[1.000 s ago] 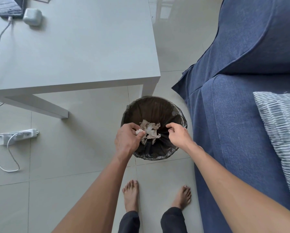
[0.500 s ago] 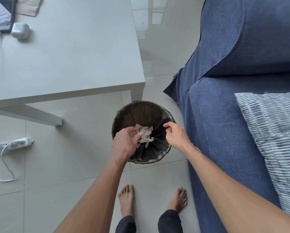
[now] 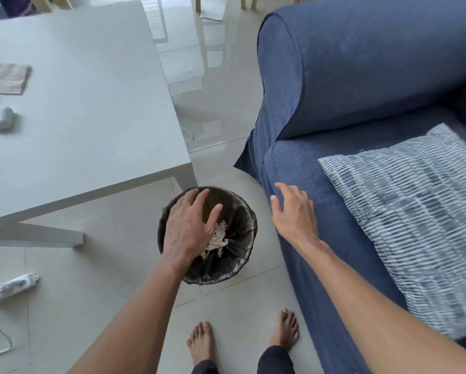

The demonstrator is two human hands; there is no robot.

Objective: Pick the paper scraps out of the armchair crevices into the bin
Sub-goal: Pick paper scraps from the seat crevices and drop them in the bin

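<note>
The small round bin lined with a dark plastic bag [image 3: 244, 211] stands on the pale tiled floor. A wad of crumpled white paper scraps [image 3: 219, 238] lies at the bottom of it. The left hand [image 3: 187, 228] hovers over the bin's mouth with fingers spread wide and straight, holding nothing. The right hand [image 3: 294, 214] is to the right of the bin, over the front edge of the blue fabric armchair [image 3: 348, 76]. It is also wide and empty, with relaxed fingers.

A grey-and-white striped cushion [image 3: 415, 211] lies on the seat, further right of the bin. The corner of a light grey surface [image 3: 97, 109] reaches over the floor just left of and beyond the bin.

No scraps show in the fold where the armrest meets the seat. The cushion covers much of the seat, though, so I cannot tell whether any are left.

The main risk, as I judge it, is calling the job done while bits stay wedged under that cushion or deep in a seam. The bin looks light and sits close to the bare feet [image 3: 202, 344] and the armchair front. A careless step or a brush of the left hand could tip it and spill the paper back out.
</note>
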